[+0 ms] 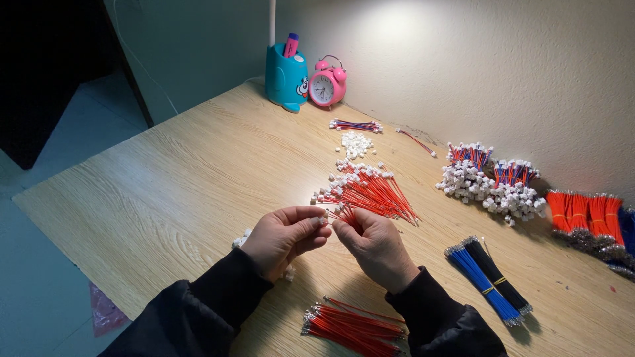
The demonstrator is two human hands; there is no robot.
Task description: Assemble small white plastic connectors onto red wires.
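Over a light wooden table (165,192), the left hand (281,237) pinches a small white plastic connector (322,220) between thumb and fingertips, and the right hand (377,243) meets it fingertip to fingertip, gripping a thin red wire (342,215); the wire's end seems to touch the connector, though the joint is too small to be sure. Just beyond the hands lies a fanned pile of red wires with white connectors (367,188). Close to the body, between the black sleeves, rests a bundle of bare red wires (350,327). A few loose white connectors (242,239) lie beside the left hand. To the right sit a blue and black wire bundle (491,277) and a heap of white connectors (493,192). A teal pen holder (286,79) and pink alarm clock (327,84) stand well apart at the wall.
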